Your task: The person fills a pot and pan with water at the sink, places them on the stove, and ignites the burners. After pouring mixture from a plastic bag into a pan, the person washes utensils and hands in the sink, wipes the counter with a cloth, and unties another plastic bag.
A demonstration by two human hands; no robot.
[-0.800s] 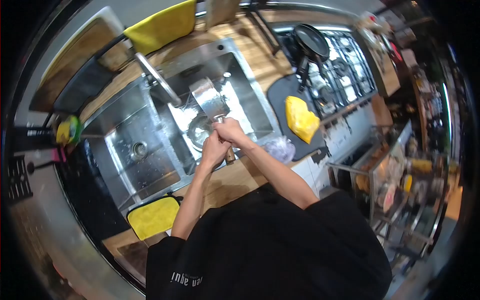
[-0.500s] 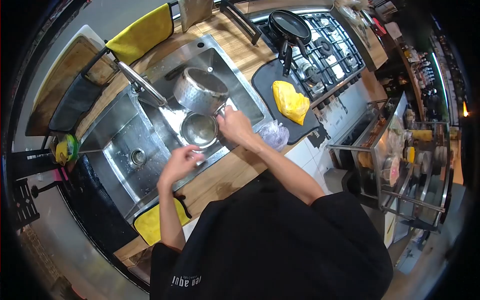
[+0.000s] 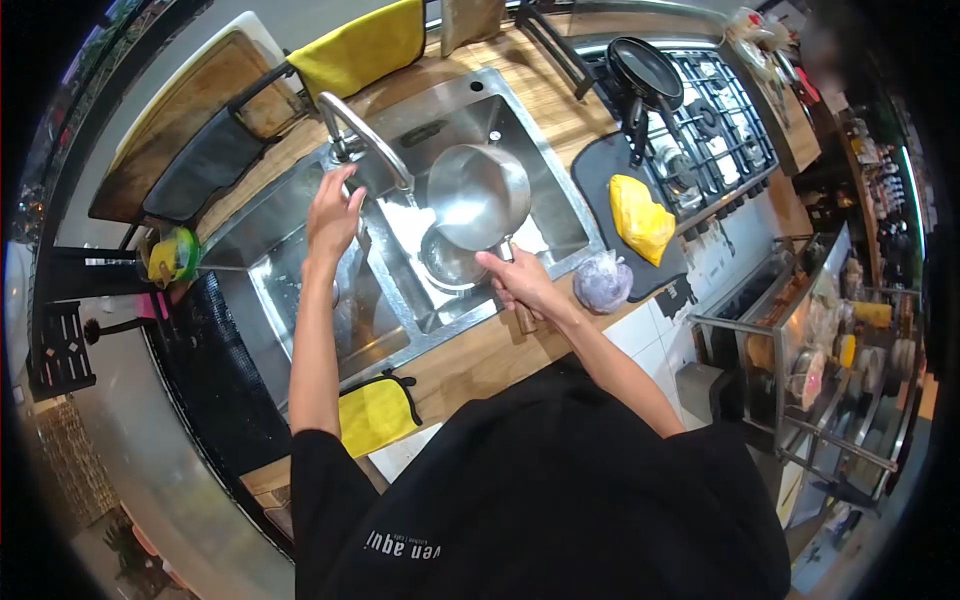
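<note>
A shiny metal saucepan (image 3: 480,190) is held over the right sink basin, tilted so its inside faces up toward me. My right hand (image 3: 520,282) is closed around its handle. Under the saucepan, a round metal container (image 3: 450,262) sits in the basin, partly covered from view. My left hand (image 3: 335,215) is up at the base of the curved faucet (image 3: 370,140), its fingers and thumb closed about the faucet lever, which they mostly hide. Below the spout tip shows a short bright streak that looks like water.
The left basin (image 3: 375,325) lies beside my left forearm. Right of the sink are a yellow bag (image 3: 642,220) on a dark mat, a tied plastic bag (image 3: 603,282) and a stove with black frying pans (image 3: 645,72). Yellow cloths (image 3: 380,415) hang at front and back.
My left hand has moved from near the front of the sink up to the faucet. The saucepan, kept in my right hand, has tipped so its inside shows. My view has shifted left.
</note>
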